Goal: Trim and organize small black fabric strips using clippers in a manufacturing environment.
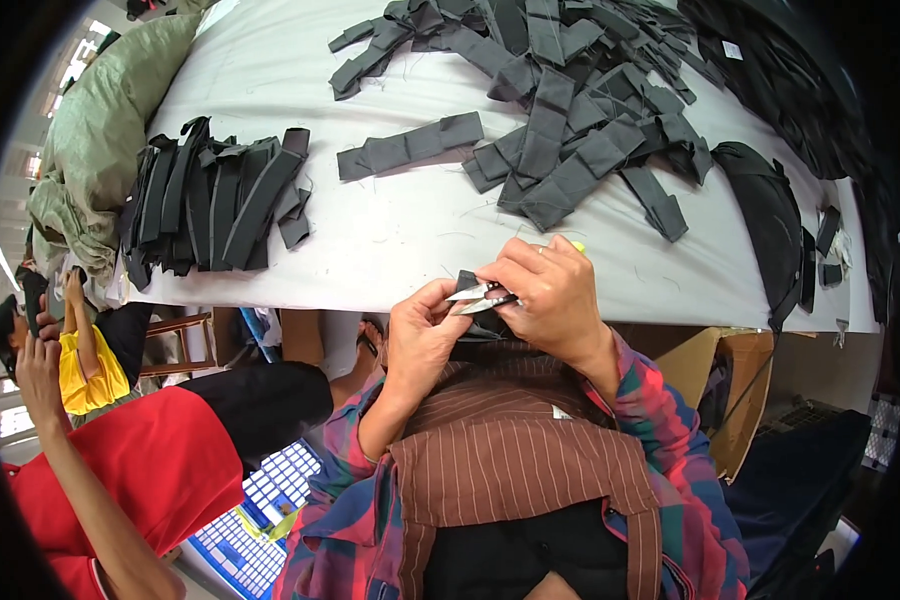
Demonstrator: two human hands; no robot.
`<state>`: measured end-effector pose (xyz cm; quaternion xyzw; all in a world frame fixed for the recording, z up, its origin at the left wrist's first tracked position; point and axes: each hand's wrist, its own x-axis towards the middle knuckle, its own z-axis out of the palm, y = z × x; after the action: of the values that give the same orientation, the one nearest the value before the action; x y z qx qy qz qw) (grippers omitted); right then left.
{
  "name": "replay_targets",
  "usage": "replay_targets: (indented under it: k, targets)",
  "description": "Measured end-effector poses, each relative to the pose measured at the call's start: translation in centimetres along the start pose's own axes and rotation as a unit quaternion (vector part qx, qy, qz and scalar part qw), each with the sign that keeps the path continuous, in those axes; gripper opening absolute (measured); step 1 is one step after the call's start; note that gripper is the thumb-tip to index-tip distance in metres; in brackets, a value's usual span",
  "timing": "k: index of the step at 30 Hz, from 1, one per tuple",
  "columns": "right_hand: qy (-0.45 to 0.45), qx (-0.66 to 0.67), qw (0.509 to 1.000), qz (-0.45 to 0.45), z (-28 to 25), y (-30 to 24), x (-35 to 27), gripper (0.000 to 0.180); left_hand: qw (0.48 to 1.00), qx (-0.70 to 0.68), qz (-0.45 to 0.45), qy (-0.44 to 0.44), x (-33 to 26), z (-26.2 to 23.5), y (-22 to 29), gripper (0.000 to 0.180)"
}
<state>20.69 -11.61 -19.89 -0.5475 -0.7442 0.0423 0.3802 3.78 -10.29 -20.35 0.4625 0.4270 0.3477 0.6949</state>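
My left hand [417,335] pinches a dark grey fabric strip [466,279] just off the near edge of the table. Closed around a pair of thread snips [472,292], my right hand [552,298] holds the metal blades apart beside the left fingertips. A small yellow-green bit pokes out above the right hand. The lower part of the strip hangs between my hands and is partly hidden. Beyond them a single dark grey strip [410,146] lies on the white table cover [370,250], next to a loose heap of similar strips [560,110].
Stacked strips [215,195] lie at the left of the table. Black fabric [770,90] covers its right side, with a cardboard box [745,390] below. A person in red [150,460] sits close at my left, near a blue plastic crate [235,550]; another wears yellow [90,370].
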Motion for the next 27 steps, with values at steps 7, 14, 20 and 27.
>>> replay_targets:
  k: [7, 14, 20, 27]
  targets:
    - [-0.011, 0.092, 0.994, 0.062, -0.3, 0.6, -0.2, 0.015, 1.000, 0.026, 0.009, 0.005, -0.3, -0.4, -1.1, 0.015]
    - [0.050, 0.208, 0.961, 0.178, -0.8, 1.1, -0.7, 0.022, 0.999, 0.011, -0.007, 0.042, -0.1, -0.1, -0.6, 0.014]
    - [-0.006, 0.031, 0.999, 0.032, 0.2, -0.3, -1.0, 0.020, 0.997, 0.066, 0.036, 0.029, -0.2, 0.2, -1.1, 0.012]
    - [-0.030, 0.025, 0.999, -0.003, 0.4, 0.1, -0.7, 0.016, 0.992, 0.117, 0.024, 0.031, -0.6, 0.2, -1.9, 0.016]
